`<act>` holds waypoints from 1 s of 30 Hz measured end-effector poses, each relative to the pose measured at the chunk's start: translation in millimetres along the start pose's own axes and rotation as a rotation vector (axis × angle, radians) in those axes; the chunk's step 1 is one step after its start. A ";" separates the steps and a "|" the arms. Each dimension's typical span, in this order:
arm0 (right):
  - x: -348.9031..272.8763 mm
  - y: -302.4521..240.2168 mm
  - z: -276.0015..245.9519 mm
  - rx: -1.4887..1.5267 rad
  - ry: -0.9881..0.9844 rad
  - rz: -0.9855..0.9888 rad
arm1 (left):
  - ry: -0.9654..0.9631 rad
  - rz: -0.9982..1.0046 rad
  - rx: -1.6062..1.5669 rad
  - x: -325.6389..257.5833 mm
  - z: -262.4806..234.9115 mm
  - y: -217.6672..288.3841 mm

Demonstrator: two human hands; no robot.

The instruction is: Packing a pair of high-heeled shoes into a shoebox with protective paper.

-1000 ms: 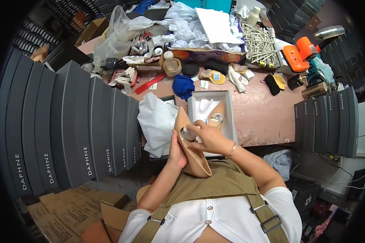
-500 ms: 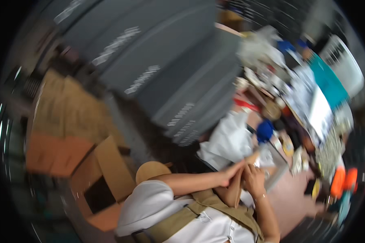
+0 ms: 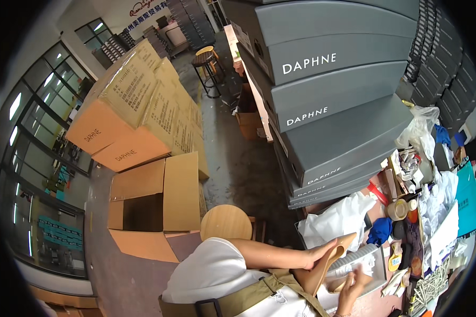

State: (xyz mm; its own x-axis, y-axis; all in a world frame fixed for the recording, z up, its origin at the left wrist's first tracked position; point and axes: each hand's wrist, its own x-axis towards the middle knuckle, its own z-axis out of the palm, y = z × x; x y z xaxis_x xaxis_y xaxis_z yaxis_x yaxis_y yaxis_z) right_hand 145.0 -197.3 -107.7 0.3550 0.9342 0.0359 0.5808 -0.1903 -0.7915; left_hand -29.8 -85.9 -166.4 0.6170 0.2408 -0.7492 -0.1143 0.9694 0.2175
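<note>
My left hand (image 3: 318, 255) is closed round a tan shoe (image 3: 325, 267), its opening showing beside my fingers. Close by on the right, my right hand (image 3: 356, 285) is raised with its fingers smeared by motion, so whether it grips anything cannot be made out. Beneath both hands lies an open grey shoebox (image 3: 378, 279) with white paper inside. Another tan piece (image 3: 337, 285) shows between my hands, partly hidden. White tissue paper (image 3: 344, 213) spreads out just beyond the shoe.
Grey shoeboxes (image 3: 349, 124) rise in a tall stack ahead. Rightward, the table carries a blue crumpled cloth (image 3: 380, 231), tape rolls (image 3: 397, 210), crumpled paper (image 3: 443, 211) and a teal bag (image 3: 468, 198). At left stand an open carton (image 3: 143, 179), stacked cartons (image 3: 137, 113) and a round wooden stool (image 3: 226, 223).
My view has swung, so the shoebox stack now stands upright ahead. Both hands were together on the shoe; my right hand has come away from it, while the left still holds it.
</note>
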 end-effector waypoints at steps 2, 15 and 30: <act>7.4 -80.4 -10.9 0.210 -0.434 0.281 | 0.032 0.079 0.043 -54.1 43.0 14.0; 48.9 -32.0 90.9 0.278 -0.463 0.159 | -0.034 0.218 0.224 -65.8 43.7 35.8; 29.4 -56.6 82.8 0.007 -0.464 0.002 | -0.140 0.436 0.428 -5.5 22.6 43.2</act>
State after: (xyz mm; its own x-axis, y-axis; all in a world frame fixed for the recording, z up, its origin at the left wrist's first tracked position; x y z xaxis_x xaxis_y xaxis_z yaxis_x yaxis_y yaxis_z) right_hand 61.9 -134.0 -112.4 -0.0097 0.9704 -0.2412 0.5747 -0.1920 -0.7955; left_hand -20.6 -46.5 -138.8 0.6834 0.5734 -0.4519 -0.0751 0.6709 0.7377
